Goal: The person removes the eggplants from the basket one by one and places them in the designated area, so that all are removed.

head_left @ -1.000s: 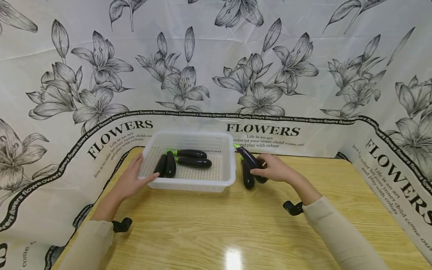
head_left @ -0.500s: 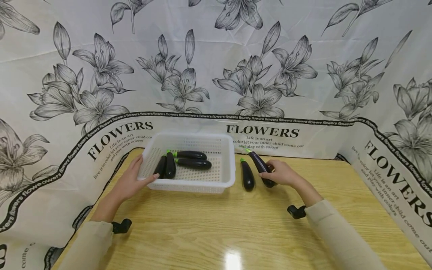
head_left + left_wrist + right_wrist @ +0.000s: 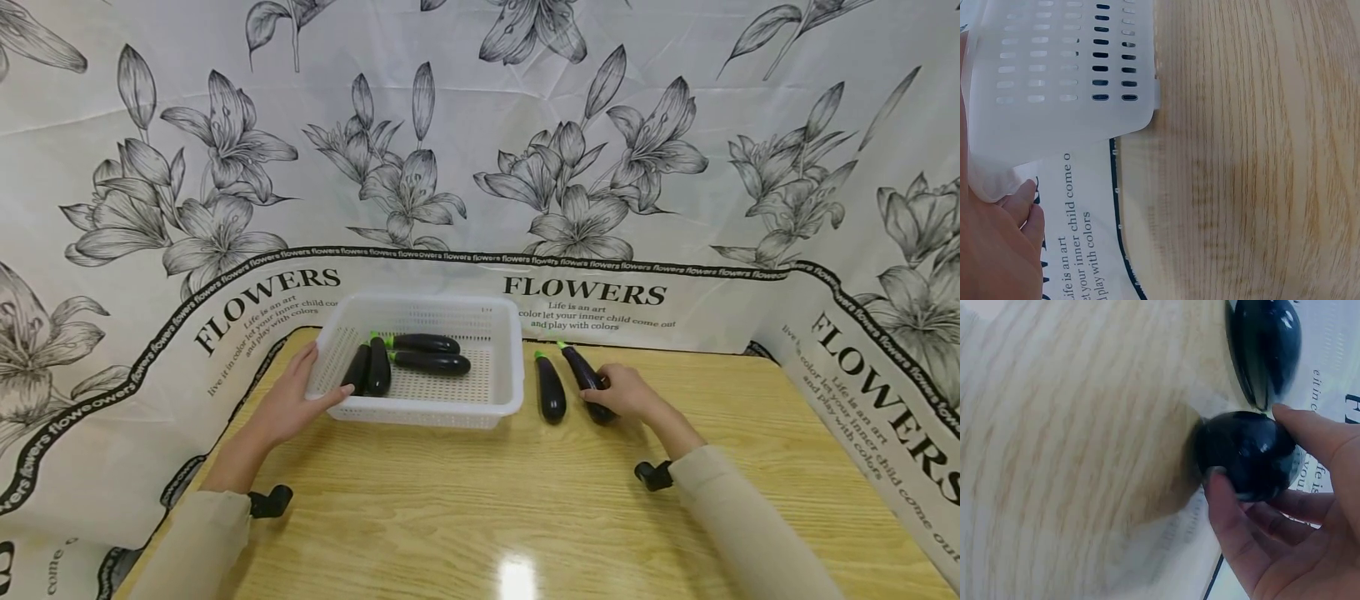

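A white plastic basket (image 3: 427,408) stands on the table at centre-left in the head view, with several dark eggplants (image 3: 431,362) lying in it. My left hand (image 3: 288,400) grips its left end, thumb over the front rim; the left wrist view shows the fingers round the basket's corner (image 3: 1054,125). To the right of the basket one eggplant (image 3: 551,387) lies on the table. Beside it my right hand (image 3: 626,392) holds another eggplant (image 3: 581,367) by its thick end, stem pointing away. In the right wrist view, thumb and fingers surround that eggplant's rounded end (image 3: 1247,453).
A wooden table (image 3: 450,500) spreads in front of the basket. Floral cloth (image 3: 585,304) with printed words rises behind the table and along both sides. Each wrist carries a small black device, such as the one at the left wrist (image 3: 272,502).
My right hand has moved right and slightly toward me with its eggplant, which lay across the neighbouring one and is now apart from it. My left hand and the basket look unmoved.
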Available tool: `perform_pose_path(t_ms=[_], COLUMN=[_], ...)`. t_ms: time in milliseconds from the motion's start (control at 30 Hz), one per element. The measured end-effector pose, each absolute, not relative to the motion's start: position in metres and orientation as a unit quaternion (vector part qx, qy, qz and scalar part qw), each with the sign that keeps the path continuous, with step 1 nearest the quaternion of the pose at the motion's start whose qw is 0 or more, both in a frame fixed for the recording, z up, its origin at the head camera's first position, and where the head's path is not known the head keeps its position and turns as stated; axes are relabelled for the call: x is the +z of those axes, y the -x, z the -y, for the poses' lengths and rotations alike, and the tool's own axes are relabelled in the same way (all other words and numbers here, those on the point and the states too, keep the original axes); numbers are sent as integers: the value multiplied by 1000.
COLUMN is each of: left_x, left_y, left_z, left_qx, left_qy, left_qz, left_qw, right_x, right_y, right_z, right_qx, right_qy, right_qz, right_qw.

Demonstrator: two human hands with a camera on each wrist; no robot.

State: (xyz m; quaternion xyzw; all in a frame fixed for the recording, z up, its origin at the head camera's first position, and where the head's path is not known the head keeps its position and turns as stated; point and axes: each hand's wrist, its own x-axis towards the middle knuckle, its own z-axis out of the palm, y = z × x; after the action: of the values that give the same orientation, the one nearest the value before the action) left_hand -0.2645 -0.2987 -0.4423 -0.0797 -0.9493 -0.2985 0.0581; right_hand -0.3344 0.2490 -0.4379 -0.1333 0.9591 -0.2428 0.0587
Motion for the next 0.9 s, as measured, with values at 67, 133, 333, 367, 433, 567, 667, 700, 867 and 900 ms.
perform_pose_path(t_ms=[67,133,333,367,433,567,667,700,867,900], left_x=[-443,-443,-443,-442,-442,-441,-440,-440,-440,-440], left_y=[264,265,265,265,265,264,263,263,264,264], left_z=[299,299,299,299,298,298,298,297,298,298], left_qx=[-298,-299,-301,-302,-302,-303,-302,-302,-301,-301], left_qy=[80,80,81,81,81,79,77,76,77,77], left_qz=[949,949,948,948,948,948,948,949,949,949], left_qw=[58,59,59,59,58,58,57,57,55,55], right_x=[-439,-440,-441,-441,-442,-443,-443,-442,-437,-435], right_y=[334,333,332,332,332,332,333,333,333,332], right_z=[-247,-245,-240,-240,-240,-240,-241,-241,-246,-246], right_qx=[-240,-234,-231,-231,-231,-231,-226,-224,-223,-228], right_qy=[123,113,85,85,79,76,78,80,89,88], right_qz=[-961,-964,-967,-967,-968,-968,-969,-969,-968,-967], right_qw=[58,57,59,60,62,64,62,62,67,71])
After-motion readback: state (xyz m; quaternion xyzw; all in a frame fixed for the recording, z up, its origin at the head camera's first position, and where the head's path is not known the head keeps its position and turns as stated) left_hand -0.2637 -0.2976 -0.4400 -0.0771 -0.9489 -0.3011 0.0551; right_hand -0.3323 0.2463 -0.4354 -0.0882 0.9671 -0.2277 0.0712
